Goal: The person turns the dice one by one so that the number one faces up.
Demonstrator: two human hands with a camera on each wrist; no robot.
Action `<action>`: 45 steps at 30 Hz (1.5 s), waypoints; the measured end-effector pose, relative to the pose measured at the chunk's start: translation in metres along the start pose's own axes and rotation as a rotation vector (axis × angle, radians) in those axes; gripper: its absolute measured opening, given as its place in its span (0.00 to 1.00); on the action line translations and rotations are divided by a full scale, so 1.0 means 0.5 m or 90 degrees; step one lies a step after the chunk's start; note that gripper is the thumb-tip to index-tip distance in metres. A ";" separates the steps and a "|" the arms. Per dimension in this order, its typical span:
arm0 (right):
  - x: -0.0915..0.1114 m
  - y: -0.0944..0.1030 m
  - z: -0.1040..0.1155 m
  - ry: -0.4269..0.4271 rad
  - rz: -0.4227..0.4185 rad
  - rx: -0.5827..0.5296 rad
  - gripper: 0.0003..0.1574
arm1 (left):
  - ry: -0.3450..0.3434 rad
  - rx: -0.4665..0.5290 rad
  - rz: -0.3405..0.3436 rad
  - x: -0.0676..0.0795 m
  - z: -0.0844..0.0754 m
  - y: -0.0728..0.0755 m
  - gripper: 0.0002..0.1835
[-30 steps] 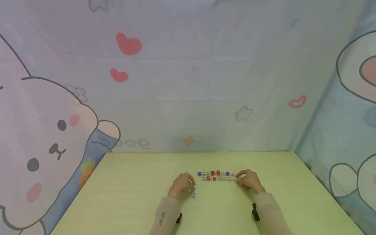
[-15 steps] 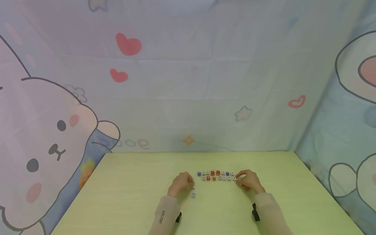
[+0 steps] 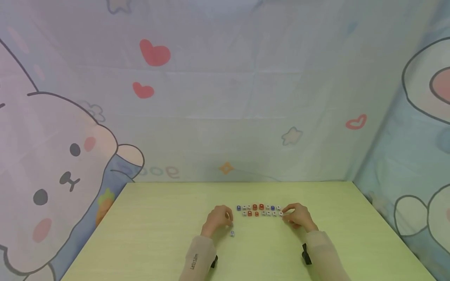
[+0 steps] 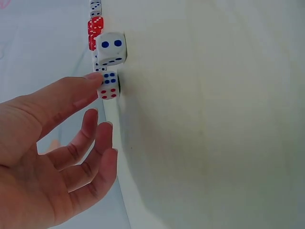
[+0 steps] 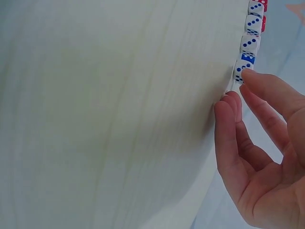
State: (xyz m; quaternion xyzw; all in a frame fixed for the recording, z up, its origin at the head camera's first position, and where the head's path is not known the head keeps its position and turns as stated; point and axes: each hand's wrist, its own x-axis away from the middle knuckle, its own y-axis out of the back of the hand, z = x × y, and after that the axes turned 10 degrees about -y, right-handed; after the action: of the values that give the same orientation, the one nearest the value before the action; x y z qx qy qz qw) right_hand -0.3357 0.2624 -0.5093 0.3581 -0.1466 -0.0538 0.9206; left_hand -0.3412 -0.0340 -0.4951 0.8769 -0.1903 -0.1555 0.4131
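My left hand (image 3: pixel 218 217) is left of the dice rows, its thumb and fingertips at a white die (image 4: pixel 109 85) whose six-spot face shows in the left wrist view. The thumb lies over that die's edge; the index finger is hidden behind it. Nearer the person, a second white die (image 3: pixel 232 233) sits by itself on the table. On the right, my right hand (image 3: pixel 298 217) has its thumb and index fingertips at the white die (image 5: pixel 242 69) ending the front row. Its remaining fingers curl loosely below.
Two rows of small dice lie between the hands: white, red and blue ones in the back row, with a blue die (image 3: pixel 238 208) at its left end, white and red ones in front, including a red die (image 3: pixel 250 213). A printed cloth (image 3: pixel 211 97) hangs behind the pale table (image 3: pixel 158 222).
The left fingers shifted slightly off their die, leaving it more visible half a second ago, and now cover most of it again. The right hand and both rows have stayed put.
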 end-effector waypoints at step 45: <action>0.007 0.001 -0.001 -0.001 0.007 -0.015 0.15 | 0.041 -0.116 -0.037 0.008 -0.003 -0.010 0.11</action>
State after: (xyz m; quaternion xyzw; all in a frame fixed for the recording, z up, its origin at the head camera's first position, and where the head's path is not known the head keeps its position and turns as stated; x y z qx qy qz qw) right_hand -0.3323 0.2624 -0.5083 0.3464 -0.1483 -0.0509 0.9249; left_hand -0.3358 -0.0317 -0.4986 0.8455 -0.1361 -0.1556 0.4924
